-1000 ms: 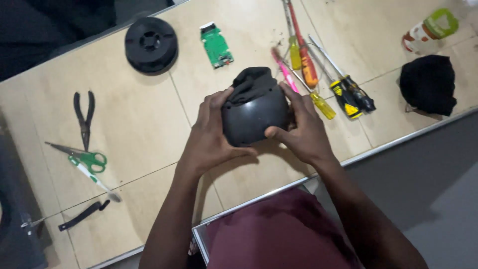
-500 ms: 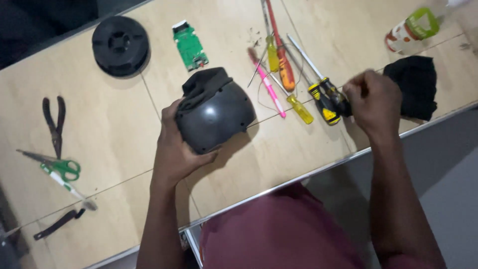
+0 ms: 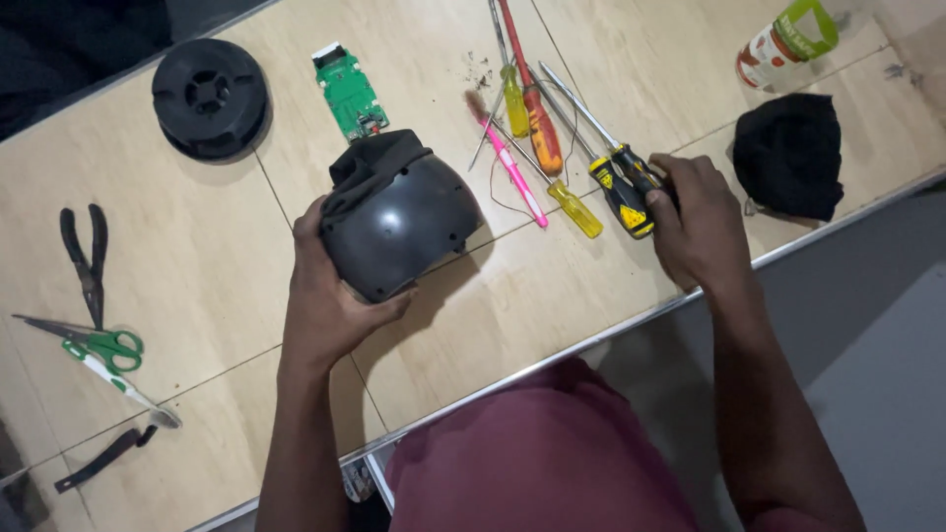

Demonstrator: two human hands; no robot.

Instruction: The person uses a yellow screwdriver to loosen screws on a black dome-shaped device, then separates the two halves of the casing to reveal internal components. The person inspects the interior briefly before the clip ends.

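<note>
My left hand grips the near side of a rounded black plastic housing that rests on the tiled table, a black cloth-like part bunched at its top. My right hand lies over the black-and-yellow handle of a screwdriver to the right, fingers curled on it while it lies on the table. Several other screwdrivers lie beside it: a yellow one, a pink one, an orange one.
A green circuit board and a black spool lie at the back. Black pliers, green-handled scissors and a small dark tool are on the left. A black cloth and a green-capped bottle are on the right. The table's metal edge runs near me.
My right hand left the black housing and moved right onto the black-and-yellow screwdriver. My left hand stayed on the housing, which now rests lower on the table.
</note>
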